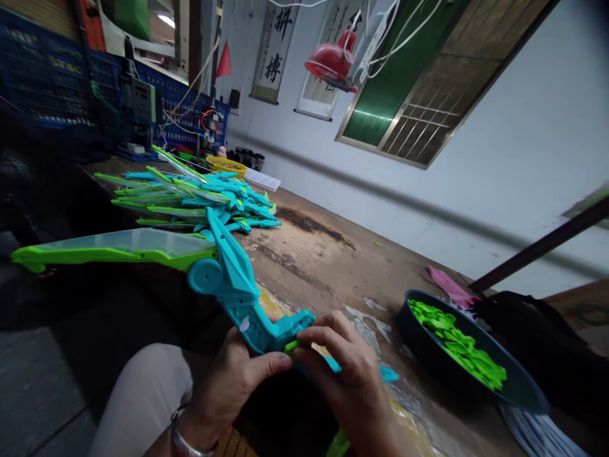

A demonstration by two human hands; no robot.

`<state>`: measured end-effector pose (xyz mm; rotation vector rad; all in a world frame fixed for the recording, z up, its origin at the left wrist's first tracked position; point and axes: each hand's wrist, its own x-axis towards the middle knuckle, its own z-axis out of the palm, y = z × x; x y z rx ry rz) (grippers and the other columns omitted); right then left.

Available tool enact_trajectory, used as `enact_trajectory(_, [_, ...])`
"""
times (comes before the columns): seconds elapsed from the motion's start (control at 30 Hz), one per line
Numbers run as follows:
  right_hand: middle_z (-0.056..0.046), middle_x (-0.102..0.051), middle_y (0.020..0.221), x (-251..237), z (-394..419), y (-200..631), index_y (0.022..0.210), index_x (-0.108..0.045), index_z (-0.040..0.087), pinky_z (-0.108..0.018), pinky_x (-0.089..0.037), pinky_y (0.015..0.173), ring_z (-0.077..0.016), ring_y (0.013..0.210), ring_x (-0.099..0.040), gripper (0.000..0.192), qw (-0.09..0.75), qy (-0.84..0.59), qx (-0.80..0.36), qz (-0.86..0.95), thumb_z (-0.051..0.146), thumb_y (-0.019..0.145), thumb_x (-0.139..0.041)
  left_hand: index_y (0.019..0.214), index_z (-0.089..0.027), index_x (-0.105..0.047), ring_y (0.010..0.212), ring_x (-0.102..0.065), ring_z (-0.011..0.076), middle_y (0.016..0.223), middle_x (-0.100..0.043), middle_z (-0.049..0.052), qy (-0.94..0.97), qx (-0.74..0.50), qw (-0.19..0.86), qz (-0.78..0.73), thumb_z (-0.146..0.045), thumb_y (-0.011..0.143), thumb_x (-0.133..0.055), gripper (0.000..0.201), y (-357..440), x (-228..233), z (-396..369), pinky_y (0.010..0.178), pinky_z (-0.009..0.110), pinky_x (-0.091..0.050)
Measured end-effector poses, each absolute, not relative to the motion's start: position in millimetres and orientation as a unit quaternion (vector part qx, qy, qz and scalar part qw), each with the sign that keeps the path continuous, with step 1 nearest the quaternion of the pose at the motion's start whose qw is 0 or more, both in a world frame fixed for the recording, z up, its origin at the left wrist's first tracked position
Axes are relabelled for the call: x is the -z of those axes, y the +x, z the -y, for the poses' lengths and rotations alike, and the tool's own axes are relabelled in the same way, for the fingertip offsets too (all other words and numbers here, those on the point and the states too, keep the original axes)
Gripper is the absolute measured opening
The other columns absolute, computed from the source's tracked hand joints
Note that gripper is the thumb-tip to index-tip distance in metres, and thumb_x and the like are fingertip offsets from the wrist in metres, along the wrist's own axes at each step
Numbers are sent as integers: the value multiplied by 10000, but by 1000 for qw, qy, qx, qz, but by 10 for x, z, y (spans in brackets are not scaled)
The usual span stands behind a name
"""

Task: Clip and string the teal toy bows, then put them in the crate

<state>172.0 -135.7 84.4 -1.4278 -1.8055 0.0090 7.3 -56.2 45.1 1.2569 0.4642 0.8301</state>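
Observation:
A teal toy bow (238, 273) with a long green arm and a clear panel reaches out to the left over my knee. My left hand (233, 374) is closed around its grip, thumb pressed along the lower edge. The fingers of my right hand (347, 362) pinch the right end of the same toy bow, beside a small green piece (291, 346) near my left thumb. My right hand hides much of that end. Another teal part (389, 373) shows beyond it, and a green part (339, 443) shows below; I cannot tell whether they join the bow.
Similar teal and green toy bows (204, 197) are piled at the far left of the worn table (304, 273). A dark round basin (409, 317) of small green parts stands at right. Beyond are a yellow basket (227, 166) and pink cloth (450, 285). A red lamp (330, 62) hangs above.

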Motion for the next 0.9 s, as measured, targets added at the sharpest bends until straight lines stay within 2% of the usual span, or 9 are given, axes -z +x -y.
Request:
enact_trajectory(0.1, [-69,-557,1234,-824,1403,1735,1321,-541,270,-290,-507,827,-210,1014,-590,497,416,-606,35,678,235,872,-750,1086,-274,-768,1123,-667,252,1113,-774,-2,586,-384,670,-244,-209,769,-773,324,39,-454,572,998,301,-490])
enact_trajectory(0.17, [-62,-558,1276,-852,1426,1767,1412,-441,277,-283,-510,840,-202,1010,-592,638,401,-610,-18,683,256,862,-765,1064,-264,-761,1085,-680,261,1091,-774,9,598,-381,662,-245,-226,756,-786,311,14,-452,579,948,305,-514])
enact_trajectory(0.27, [16,-634,1033,-957,1447,1803,1272,-538,277,-236,-492,782,-159,893,-601,453,358,-594,-118,711,204,876,-746,1081,-256,-744,1089,-679,264,1092,-770,21,613,-358,669,-221,-256,780,-763,301,-5,-454,599,937,304,-521])
enact_trajectory(0.33, [31,-623,952,-1032,1457,1807,1151,-583,252,-232,-469,760,-154,866,-589,358,345,-599,-132,711,170,852,-762,1090,-237,-737,1089,-680,269,1073,-771,36,621,-342,670,-217,-275,794,-743,298,-3,-456,624,941,305,-522])
enact_trajectory(0.47, [33,-596,894,-1097,1489,1792,1027,-582,219,-243,-419,703,-151,820,-573,244,316,-619,-144,705,136,855,-733,1083,-213,-737,1094,-685,283,1071,-775,66,641,-332,644,-252,-322,804,-722,301,25,-445,692,931,307,-534])
enact_trajectory(0.77, [8,-536,909,-883,1584,1767,1005,-509,210,-279,-384,729,-164,818,-516,192,323,-634,-142,688,115,878,-617,895,-195,-779,890,-726,257,931,-788,63,630,-422,584,-290,-286,733,-726,193,158,-507,836,852,295,-554])
enact_trajectory(0.9, [19,-515,850,-885,1592,1774,961,-525,195,-274,-346,690,-155,773,-488,148,332,-649,-149,668,164,879,-644,998,-184,-759,939,-732,287,1023,-785,91,616,-413,608,-285,-380,757,-705,315,195,-442,856,841,321,-585])
